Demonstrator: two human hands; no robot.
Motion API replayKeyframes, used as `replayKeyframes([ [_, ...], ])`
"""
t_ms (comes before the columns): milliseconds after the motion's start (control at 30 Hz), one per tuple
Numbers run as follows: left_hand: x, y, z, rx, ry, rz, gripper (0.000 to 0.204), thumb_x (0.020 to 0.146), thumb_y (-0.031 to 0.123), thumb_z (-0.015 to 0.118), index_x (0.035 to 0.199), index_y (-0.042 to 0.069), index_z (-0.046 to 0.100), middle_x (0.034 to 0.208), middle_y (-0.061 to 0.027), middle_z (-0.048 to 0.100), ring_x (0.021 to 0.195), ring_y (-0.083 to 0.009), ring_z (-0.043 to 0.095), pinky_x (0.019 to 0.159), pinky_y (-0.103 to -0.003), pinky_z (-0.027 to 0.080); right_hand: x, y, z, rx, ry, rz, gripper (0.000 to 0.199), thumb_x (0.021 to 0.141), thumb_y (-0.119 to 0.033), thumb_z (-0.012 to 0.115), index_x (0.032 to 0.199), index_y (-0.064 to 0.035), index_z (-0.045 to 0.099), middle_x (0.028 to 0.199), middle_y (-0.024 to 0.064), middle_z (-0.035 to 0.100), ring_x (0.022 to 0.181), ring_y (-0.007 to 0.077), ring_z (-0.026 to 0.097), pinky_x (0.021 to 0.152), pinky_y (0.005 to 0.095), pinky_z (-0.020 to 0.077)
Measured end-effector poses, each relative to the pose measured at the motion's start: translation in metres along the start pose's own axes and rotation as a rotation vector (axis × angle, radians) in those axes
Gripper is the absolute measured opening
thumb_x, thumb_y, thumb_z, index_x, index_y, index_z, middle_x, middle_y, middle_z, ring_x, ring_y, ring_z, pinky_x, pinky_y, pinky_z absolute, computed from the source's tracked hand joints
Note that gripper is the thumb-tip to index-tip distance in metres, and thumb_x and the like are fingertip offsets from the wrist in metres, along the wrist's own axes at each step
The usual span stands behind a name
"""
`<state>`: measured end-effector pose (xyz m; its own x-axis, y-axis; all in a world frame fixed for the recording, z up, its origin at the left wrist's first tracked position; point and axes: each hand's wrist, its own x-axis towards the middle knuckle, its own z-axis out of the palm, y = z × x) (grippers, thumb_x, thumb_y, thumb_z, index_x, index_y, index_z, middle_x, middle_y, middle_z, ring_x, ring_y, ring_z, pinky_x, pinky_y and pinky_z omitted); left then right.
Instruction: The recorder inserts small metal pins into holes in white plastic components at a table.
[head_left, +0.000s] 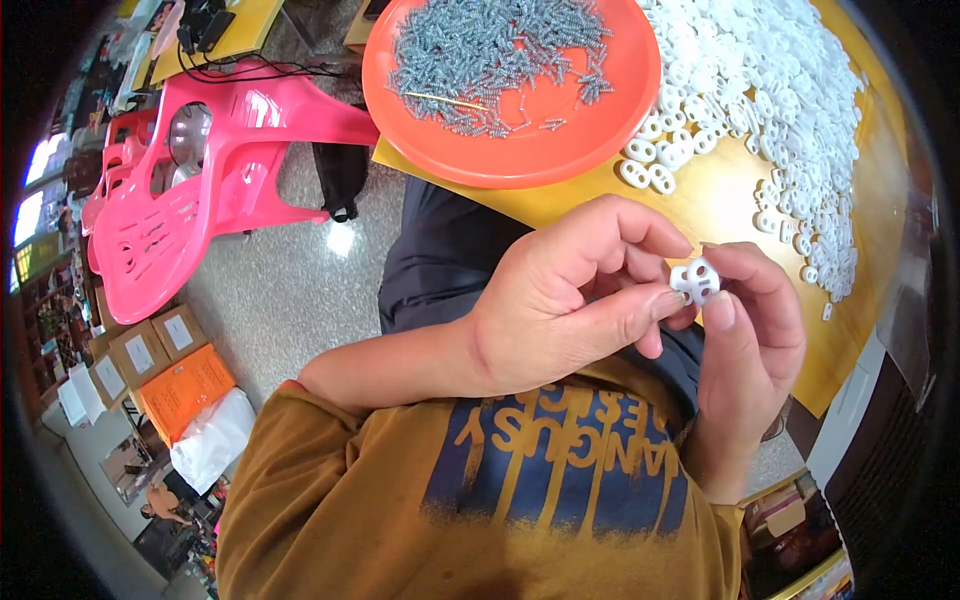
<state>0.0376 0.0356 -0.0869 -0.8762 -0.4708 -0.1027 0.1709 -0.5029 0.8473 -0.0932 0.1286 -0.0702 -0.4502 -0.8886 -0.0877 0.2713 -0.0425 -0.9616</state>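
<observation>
A small white plastic piece (697, 281) with two holes sits between my two hands, above my lap. My left hand (570, 300) pinches it from the left with thumb and fingertips. My right hand (750, 340) grips it from the right, thumb and forefinger on its side. Whether a spring is inside it is hidden by my fingers. An orange round tray (520, 150) heaped with small grey metal springs (500, 50) rests on the yellow table (720, 205) ahead. A wide pile of matching white plastic pieces (790, 90) covers the table's right part.
Pink plastic chairs (200, 190) stand on the speckled floor at the left. Cardboard boxes (150, 345), an orange box and a white bag lie at the lower left. A black bag (340, 175) hangs by the table edge. Cables lie on a second yellow table at top left.
</observation>
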Motion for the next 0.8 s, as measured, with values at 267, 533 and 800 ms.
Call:
replayKeyframes([
  [267,-0.001,-0.003,0.002,-0.081,0.016,-0.019,0.023,0.085,0.000,0.047,0.106,-0.001,0.040,0.089,-0.0119,0.055,0.071,-0.0121,0.056,0.064,-0.023,0.048,-0.003,0.002,-0.002,-0.014,-0.035,-0.018,0.021,0.081,0.001,0.051,0.101,0.0062,0.053,0.088,0.0082,0.052,0.074,0.0105,0.053,0.067,0.0211,0.0442],
  [533,-0.004,-0.003,0.007,-0.101,0.105,-0.012,0.015,0.084,0.000,0.048,0.098,0.001,0.041,0.087,-0.0121,0.056,0.068,-0.0121,0.057,0.061,-0.023,0.049,-0.004,0.005,-0.002,-0.056,-0.037,-0.080,0.020,0.080,0.003,0.052,0.099,0.0058,0.053,0.089,0.0097,0.051,0.073,0.0117,0.053,0.066,0.0211,0.0444],
  [800,-0.005,-0.006,0.016,-0.108,0.202,0.038,0.014,0.084,0.000,0.048,0.096,0.001,0.041,0.085,-0.0124,0.057,0.066,-0.0121,0.057,0.058,-0.023,0.049,-0.007,0.006,0.005,-0.094,0.008,-0.097,0.019,0.080,0.004,0.051,0.099,0.0053,0.053,0.090,0.0094,0.050,0.074,0.0120,0.053,0.066,0.0213,0.0451],
])
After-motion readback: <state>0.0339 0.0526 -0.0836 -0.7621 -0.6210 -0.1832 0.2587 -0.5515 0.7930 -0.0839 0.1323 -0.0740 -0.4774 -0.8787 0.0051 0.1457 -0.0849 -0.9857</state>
